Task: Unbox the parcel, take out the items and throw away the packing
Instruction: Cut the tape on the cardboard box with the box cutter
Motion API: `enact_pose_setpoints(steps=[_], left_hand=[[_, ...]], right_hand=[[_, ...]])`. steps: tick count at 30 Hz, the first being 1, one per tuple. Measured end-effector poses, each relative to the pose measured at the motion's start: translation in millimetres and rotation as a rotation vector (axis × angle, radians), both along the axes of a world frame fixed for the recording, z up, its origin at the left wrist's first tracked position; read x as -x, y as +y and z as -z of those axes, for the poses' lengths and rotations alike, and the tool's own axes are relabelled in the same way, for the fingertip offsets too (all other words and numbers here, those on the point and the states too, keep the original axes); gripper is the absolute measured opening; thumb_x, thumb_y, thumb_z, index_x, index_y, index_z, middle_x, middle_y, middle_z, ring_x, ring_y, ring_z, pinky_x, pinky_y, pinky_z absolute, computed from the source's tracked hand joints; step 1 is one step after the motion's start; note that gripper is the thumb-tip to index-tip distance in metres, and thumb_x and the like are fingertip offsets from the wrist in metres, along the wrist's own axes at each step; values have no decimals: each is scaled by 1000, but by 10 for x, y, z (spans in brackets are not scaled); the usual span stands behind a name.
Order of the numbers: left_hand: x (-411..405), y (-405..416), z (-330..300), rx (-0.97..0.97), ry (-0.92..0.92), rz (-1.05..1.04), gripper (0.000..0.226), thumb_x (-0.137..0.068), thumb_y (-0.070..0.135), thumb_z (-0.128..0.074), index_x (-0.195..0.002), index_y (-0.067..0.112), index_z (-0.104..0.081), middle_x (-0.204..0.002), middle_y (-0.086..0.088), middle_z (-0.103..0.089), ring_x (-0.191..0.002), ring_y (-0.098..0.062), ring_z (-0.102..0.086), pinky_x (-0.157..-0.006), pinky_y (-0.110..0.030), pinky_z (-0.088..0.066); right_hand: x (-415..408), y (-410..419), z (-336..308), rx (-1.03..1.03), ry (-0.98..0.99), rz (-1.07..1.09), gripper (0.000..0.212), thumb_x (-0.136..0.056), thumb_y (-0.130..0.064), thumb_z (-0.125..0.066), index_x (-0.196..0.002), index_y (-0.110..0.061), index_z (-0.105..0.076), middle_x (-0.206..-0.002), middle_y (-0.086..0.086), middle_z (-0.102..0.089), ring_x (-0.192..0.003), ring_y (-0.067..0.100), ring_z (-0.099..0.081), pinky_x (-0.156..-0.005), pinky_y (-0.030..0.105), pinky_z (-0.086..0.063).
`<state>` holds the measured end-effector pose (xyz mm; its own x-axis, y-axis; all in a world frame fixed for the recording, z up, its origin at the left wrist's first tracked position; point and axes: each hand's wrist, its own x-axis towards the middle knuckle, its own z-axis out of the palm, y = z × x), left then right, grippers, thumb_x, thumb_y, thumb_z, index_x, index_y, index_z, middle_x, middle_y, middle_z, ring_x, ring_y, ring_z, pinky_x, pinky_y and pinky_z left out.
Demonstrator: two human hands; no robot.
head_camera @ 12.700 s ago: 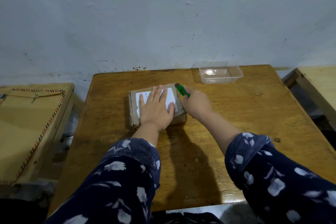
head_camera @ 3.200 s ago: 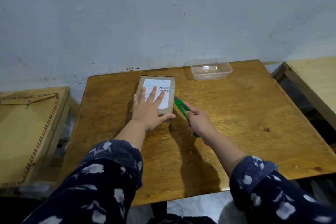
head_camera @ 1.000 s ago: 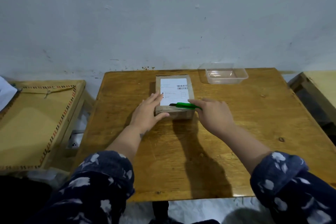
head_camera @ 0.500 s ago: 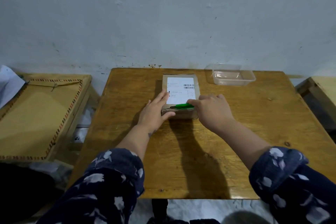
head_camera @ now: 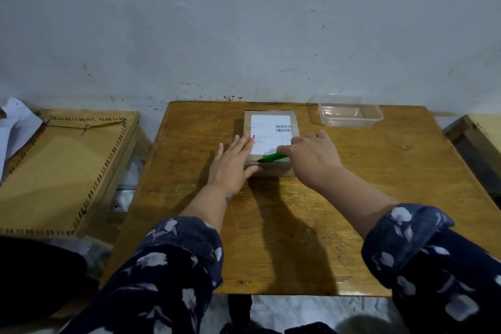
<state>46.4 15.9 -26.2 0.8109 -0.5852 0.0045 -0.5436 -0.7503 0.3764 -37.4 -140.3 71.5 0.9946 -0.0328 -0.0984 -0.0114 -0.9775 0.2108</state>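
Barcoded white label point(head_camera: 271, 133) on parcel point(head_camera: 271, 168), print too small to read

A clear plastic tub point(head_camera: 349, 114) sits at the far right of a wooden table point(head_camera: 352, 198). A framed board point(head_camera: 62, 168) lies left, beside white paper point(head_camera: 16, 125).

Both arms reach forward, sleeves pushed up; left hand point(head_camera: 233, 164) lies flat (fingers spread), right hand point(head_camera: 311, 156) curls knuckles-up in a grip.
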Motion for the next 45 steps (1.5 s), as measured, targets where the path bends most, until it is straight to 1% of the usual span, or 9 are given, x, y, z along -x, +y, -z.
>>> enact_pose_setpoints(steps=[4, 13, 19, 31, 33, 35, 38, 41, 45], left_hand=[[-12, -17, -1, -102, -69, 16, 73, -94, 46, -46, -152, 22, -9, -161, 3, 0, -148, -15, 1, -119, -43, 1], [36, -96, -37, -239, -120, 13, 75, -97, 47, -40, -152, 13, -3, -161, -4, 4, -148, -18, 2, -121, -40, -3], [72, -130, -64, -248, -119, -4, 74, -97, 44, -41, -152, 12, -2, -161, -6, 3, -148, -19, 1, -121, -42, -4], [95, -162, -109, -319, -99, -11, 74, -98, 46, -37, -152, 12, 1, -161, -6, 6, -148, -19, 5, -121, -45, -2], [122, -183, -130, -331, -85, -18, 74, -98, 47, -34, -152, 12, 4, -161, -6, 9, -148, -19, 8, -120, -48, 1], [144, -212, -148, -356, -87, -13, 78, -97, 51, -33, -152, 12, 7, -160, -7, 12, -147, -19, 11, -118, -52, 5], [159, -292, -158, -401, -99, 25, 90, -89, 64, -33, -152, 14, 8, -160, -6, 14, -147, -19, 14, -116, -55, 10], [153, -419, -173, -401, -106, 67, 96, -84, 77, -25, -152, 18, 7, -161, -3, 14, -147, -18, 14, -115, -54, 13], [95, -559, -188, -343, -62, 93, 99, -81, 81, -19, -153, 17, 4, -161, -2, 12, -147, -16, 13, -118, -49, 8]], right_hand=[[10, -143, -59, 35, -1, 22, 41, -94, -18, -47, -132, -33, -50, -114, 0, -63, -110, 24, -53, -93, 39, -36], [136, -330, -68, 23, -22, 63, 44, -95, -16, -43, -132, -37, -50, -112, -1, -62, -108, 23, -53, -91, 38, -34], [235, -369, -19, 39, 5, 78, 48, -94, -13, -41, -137, -36, -45, -116, 0, -61, -108, 25, -52, -89, 38, -35], [549, -824, 141, -48, -105, 204, 48, -96, -15, -39, -137, -38, -44, -113, -4, -63, -104, 22, -55, -83, 36, -35], [614, -899, 184, -139, -102, 303, 46, -96, -18, -39, -137, -38, -45, -112, -3, -63, -101, 23, -58, -79, 36, -36], [642, -936, 213, -345, -74, 450, 45, -96, -19, -40, -137, -35, -48, -106, 2, -66, -88, 23, -61, -68, 31, -40], [627, -926, 246, -899, -34, 715, 47, -94, -9, -45, -136, -28, -50, -98, 6, -65, -66, 16, -55, -50, 26, -40], [657, -937, 263, -1263, 40, 897, 54, -96, 0, -39, -141, -29, -43, -99, 5, -64, -72, 16, -54, -61, 26, -42], [630, -1021, 347, -1437, 41, 918, 61, -94, 4, -37, -147, -26, -33, -102, 6, -65, -85, 19, -57, -77, 33, -42]])
